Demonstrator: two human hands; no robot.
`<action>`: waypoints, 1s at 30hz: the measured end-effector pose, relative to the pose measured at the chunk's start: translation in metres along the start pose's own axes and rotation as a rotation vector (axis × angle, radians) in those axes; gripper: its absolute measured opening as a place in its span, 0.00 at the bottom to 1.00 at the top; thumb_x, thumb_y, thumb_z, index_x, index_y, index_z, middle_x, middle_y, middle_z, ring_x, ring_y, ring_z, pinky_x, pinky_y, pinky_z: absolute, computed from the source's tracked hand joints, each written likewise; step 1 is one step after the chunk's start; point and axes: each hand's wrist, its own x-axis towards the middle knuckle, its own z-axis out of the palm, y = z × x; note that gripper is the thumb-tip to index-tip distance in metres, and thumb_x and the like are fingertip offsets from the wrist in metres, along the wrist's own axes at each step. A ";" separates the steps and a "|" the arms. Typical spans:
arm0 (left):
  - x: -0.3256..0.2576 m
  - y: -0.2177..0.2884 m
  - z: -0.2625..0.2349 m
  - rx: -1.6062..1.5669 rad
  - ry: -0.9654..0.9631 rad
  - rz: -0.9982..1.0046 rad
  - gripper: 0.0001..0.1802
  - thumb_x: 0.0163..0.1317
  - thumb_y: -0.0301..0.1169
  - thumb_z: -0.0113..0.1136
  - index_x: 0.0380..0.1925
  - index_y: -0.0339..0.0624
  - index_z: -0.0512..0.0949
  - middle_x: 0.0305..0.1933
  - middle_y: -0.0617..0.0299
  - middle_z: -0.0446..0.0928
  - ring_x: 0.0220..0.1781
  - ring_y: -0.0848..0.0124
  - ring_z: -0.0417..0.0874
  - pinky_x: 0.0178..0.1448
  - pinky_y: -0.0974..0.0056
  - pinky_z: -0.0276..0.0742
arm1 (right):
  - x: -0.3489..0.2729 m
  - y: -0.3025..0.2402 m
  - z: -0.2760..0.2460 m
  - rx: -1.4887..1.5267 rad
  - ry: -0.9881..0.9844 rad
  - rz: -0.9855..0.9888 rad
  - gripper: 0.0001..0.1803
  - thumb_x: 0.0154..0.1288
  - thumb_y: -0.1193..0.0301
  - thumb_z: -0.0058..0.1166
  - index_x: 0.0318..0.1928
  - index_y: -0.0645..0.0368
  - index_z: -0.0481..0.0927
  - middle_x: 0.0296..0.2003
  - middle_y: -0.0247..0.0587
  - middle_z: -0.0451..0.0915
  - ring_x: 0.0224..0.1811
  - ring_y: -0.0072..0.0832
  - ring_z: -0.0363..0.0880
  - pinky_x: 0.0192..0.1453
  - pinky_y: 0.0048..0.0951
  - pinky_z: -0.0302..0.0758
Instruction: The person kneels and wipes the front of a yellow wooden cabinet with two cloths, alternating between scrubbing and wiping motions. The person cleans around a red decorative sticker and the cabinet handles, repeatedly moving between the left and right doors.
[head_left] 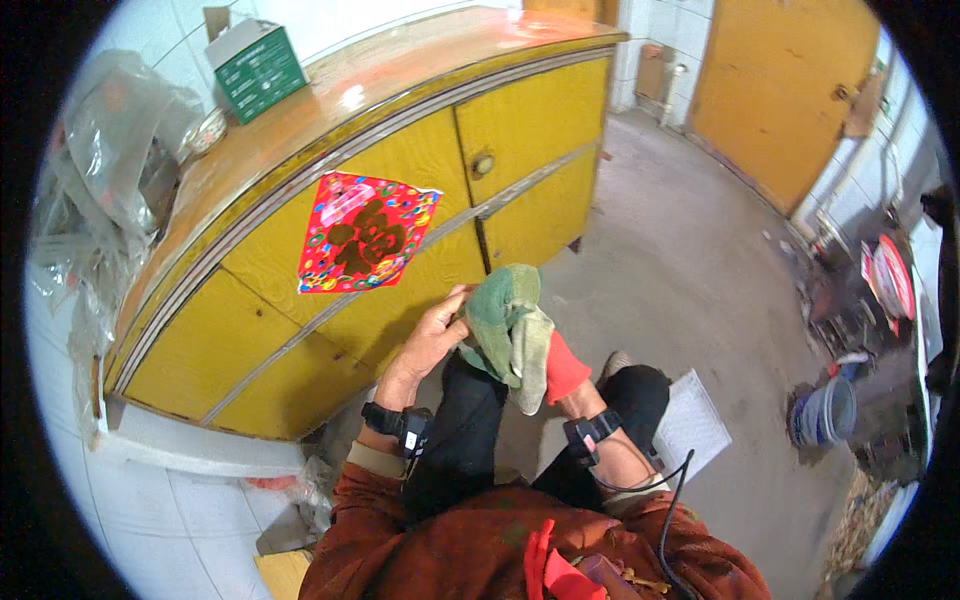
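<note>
My bare left hand is closed at the left side of a green and whitish work glove, its thumb and fingers against the cloth. My right hand wears a work glove with a red cuff; it meets the green cloth in front of my knees. Folds of cloth hide my right fingers, and I cannot tell whether a second glove is bunched there. A black strap with a small box sits on each wrist, and a dark cable runs by the right one.
A yellow wooden cabinet with a red decorated paper stands ahead and left. On its top are a green box and plastic bags. A paper sheet lies right of my knee. Farther right stand a bucket and an orange door.
</note>
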 end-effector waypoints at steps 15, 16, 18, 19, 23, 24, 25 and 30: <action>-0.088 0.040 0.012 -0.780 0.122 0.046 0.17 0.67 0.26 0.58 0.56 0.36 0.78 0.54 0.58 0.82 0.55 0.67 0.82 0.62 0.61 0.76 | -0.044 -0.136 0.079 -1.092 0.023 -0.216 0.22 0.63 0.69 0.62 0.56 0.64 0.79 0.50 0.37 0.83 0.51 0.23 0.78 0.58 0.30 0.74; -0.091 0.048 0.006 -0.749 0.079 0.101 0.17 0.66 0.27 0.59 0.54 0.37 0.79 0.54 0.56 0.82 0.54 0.67 0.83 0.62 0.61 0.77 | -0.045 -0.131 0.085 -1.050 -0.025 -0.230 0.21 0.64 0.69 0.61 0.56 0.64 0.79 0.50 0.37 0.83 0.51 0.23 0.78 0.59 0.30 0.74; -0.097 0.056 0.008 -0.810 0.145 0.073 0.18 0.66 0.28 0.60 0.55 0.37 0.79 0.55 0.56 0.82 0.54 0.67 0.83 0.62 0.61 0.78 | -0.048 -0.118 0.095 -0.982 0.068 -0.214 0.18 0.70 0.69 0.55 0.57 0.64 0.78 0.52 0.34 0.82 0.51 0.21 0.76 0.59 0.27 0.73; -0.102 0.056 0.011 -0.848 0.203 0.064 0.18 0.65 0.29 0.60 0.55 0.37 0.78 0.55 0.56 0.82 0.54 0.67 0.83 0.62 0.60 0.78 | -0.051 -0.113 0.100 -0.734 0.033 -0.230 0.18 0.71 0.69 0.54 0.58 0.63 0.78 0.52 0.34 0.82 0.51 0.20 0.75 0.59 0.27 0.73; -0.113 0.057 0.015 -1.057 0.235 0.218 0.20 0.64 0.29 0.61 0.56 0.37 0.77 0.57 0.55 0.81 0.56 0.65 0.83 0.63 0.59 0.78 | -0.058 -0.106 0.118 -0.865 0.022 -0.166 0.19 0.73 0.70 0.53 0.60 0.63 0.77 0.52 0.33 0.81 0.52 0.20 0.74 0.59 0.26 0.72; -0.117 0.063 0.012 -1.020 0.306 0.155 0.19 0.65 0.30 0.60 0.55 0.37 0.77 0.57 0.55 0.80 0.56 0.65 0.82 0.63 0.59 0.78 | -0.059 -0.105 0.119 -0.886 0.042 -0.033 0.19 0.72 0.69 0.53 0.60 0.63 0.77 0.52 0.34 0.81 0.52 0.20 0.75 0.60 0.26 0.73; -0.120 0.071 0.006 -0.980 0.309 0.164 0.17 0.66 0.30 0.59 0.54 0.37 0.77 0.57 0.54 0.80 0.57 0.65 0.82 0.64 0.59 0.77 | -0.057 -0.107 0.118 -0.871 0.021 0.022 0.19 0.72 0.69 0.54 0.60 0.63 0.77 0.53 0.36 0.81 0.53 0.21 0.76 0.60 0.27 0.73; -0.125 0.138 -0.017 -0.811 0.299 0.286 0.13 0.70 0.31 0.57 0.50 0.36 0.77 0.59 0.54 0.78 0.59 0.65 0.80 0.66 0.60 0.75 | -0.049 -0.077 0.095 -0.736 -0.150 -0.081 0.19 0.71 0.68 0.56 0.58 0.63 0.78 0.51 0.38 0.82 0.50 0.23 0.78 0.57 0.30 0.75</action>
